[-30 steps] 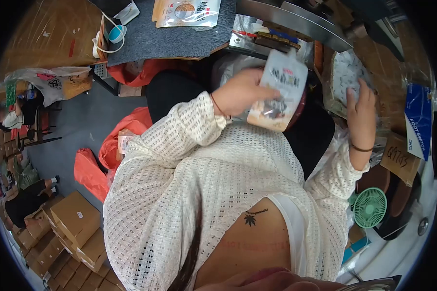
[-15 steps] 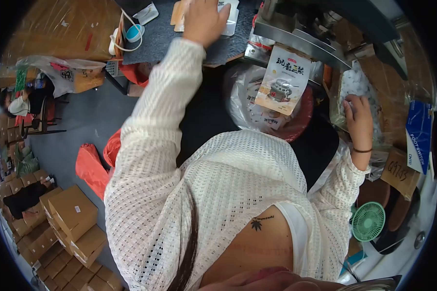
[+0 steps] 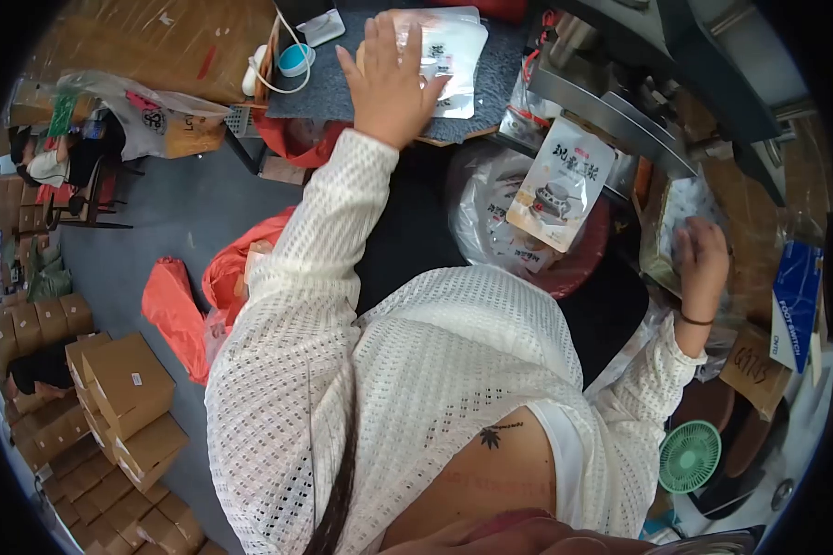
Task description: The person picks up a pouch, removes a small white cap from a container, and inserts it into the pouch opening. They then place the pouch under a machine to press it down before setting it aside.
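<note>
My left hand [image 3: 391, 88] lies with its fingers spread over a stack of white printed pouches [image 3: 455, 60] on the blue-grey table mat [image 3: 329, 81]. At the right, my right hand [image 3: 703, 254] reaches into a box [image 3: 662, 245] of small white packets [image 3: 690, 208]; its fingertips are blurred against them. A printed pouch [image 3: 563, 185] hangs tilted from the metal machine [image 3: 611, 111]. Below this pouch stands a red tub [image 3: 594, 250] lined with clear plastic, with several printed pouches inside.
A blue-and-white foot switch box [image 3: 796, 301] and a green fan [image 3: 690, 456] are at the right. Red bags [image 3: 176, 310] and stacked cartons [image 3: 130, 384] stand on the left floor. Another person [image 3: 51, 166] sits at the far left. A white cable loops beside a blue-topped container [image 3: 295, 60].
The whole view has shifted, with the table lower in the frame. My left hand shows more fully, fingers spread on the pouches. My right hand stays at the packet box.
</note>
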Action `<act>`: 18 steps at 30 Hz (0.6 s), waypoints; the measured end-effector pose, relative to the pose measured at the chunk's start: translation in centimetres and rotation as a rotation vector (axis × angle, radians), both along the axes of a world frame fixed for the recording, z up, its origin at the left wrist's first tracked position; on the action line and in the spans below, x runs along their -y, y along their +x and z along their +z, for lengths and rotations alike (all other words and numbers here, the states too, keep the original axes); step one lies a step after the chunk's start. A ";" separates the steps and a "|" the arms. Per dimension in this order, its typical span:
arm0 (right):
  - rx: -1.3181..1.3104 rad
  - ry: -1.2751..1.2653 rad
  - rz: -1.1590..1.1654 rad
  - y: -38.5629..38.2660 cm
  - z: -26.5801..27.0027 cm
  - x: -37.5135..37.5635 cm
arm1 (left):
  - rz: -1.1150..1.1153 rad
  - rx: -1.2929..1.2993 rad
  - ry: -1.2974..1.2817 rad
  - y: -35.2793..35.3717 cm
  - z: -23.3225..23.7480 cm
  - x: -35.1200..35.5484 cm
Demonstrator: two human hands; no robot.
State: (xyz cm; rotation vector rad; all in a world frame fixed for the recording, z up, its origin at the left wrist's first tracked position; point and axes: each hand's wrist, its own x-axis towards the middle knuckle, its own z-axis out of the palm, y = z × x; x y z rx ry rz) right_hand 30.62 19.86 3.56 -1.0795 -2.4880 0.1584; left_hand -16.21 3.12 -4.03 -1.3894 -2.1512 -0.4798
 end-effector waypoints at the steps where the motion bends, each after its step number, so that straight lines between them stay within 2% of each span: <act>1: -0.047 0.046 -0.009 0.1 -0.2 0.0 | -0.088 0.039 -0.002 1.2 0.6 1.3; 2: -0.076 0.101 -0.005 0.1 -0.3 0.0 | -0.178 0.082 -0.008 2.6 1.0 2.6; 4: -0.126 0.211 0.005 0.3 -0.5 0.1 | -0.263 0.137 -0.236 5.0 -0.4 5.0; 5: -0.158 0.195 -0.014 0.3 -0.3 0.2 | -0.321 0.045 -0.204 5.6 0.3 5.8; 7: -0.219 0.159 -0.058 0.5 -0.1 0.9 | -0.367 0.349 -0.067 5.2 -0.1 6.3; 9: -0.474 -0.088 -0.141 0.9 -1.5 0.9 | -0.406 0.567 0.156 5.9 1.0 5.7; 10: -0.600 -0.209 -0.187 1.2 -2.1 0.7 | -0.422 0.787 0.091 6.6 1.6 5.5; 12: -0.651 -0.336 -0.113 -1.8 -0.6 3.6 | -0.451 1.231 -0.054 9.3 4.0 5.5; 14: -0.475 -0.418 0.163 -5.3 1.5 6.5 | -0.574 1.326 -0.037 11.9 4.5 4.6; 15: -0.497 -0.478 0.265 -6.5 1.5 7.5 | -0.610 1.352 -0.063 12.9 4.4 4.2; 16: -0.471 -0.479 0.307 -7.3 2.1 8.2 | -0.647 1.375 -0.090 13.6 4.4 3.8; 18: -0.656 -0.570 0.272 -8.3 2.2 8.8 | -0.687 1.350 -0.128 14.9 4.7 3.4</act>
